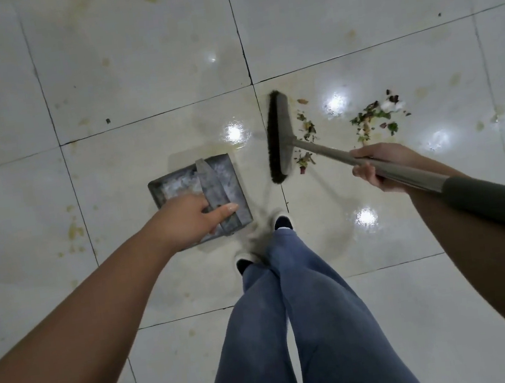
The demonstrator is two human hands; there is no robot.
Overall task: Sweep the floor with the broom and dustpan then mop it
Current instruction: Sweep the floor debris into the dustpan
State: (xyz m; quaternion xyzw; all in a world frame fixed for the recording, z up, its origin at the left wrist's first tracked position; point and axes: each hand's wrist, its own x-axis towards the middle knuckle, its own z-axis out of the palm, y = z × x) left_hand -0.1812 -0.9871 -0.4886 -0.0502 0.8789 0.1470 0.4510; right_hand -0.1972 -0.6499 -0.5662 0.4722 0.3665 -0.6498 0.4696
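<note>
The glossy tiled floor (142,77) is spreading under everything, pale tiles with dark grout lines, yellowish stains and bright light reflections; the person's legs in blue trousers (307,312) are standing on it, light shoes (280,219) pointing toward the tools. The broom (279,137) is reaching out from the right hand (379,169), whose fingers are curling round the metal handle just ahead of the dark grip sleeve; its dark-bristled head is lying beyond those fingertips, left of the leaf litter. The grey metal dustpan (180,184) is sitting just under the left hand (191,218); that hand's fingers are wrapping the pan's strap handle, thumb lying straight along its near side, so it is gripping the pan. Scattered leaves and scraps (369,119) are lying beyond the right fingers, well apart from the dustpan; a smaller trail of leaf bits (305,140) is lying just beside the broom head; a white crumpled scrap (388,105) is sitting at the far edge of the larger pile.
</note>
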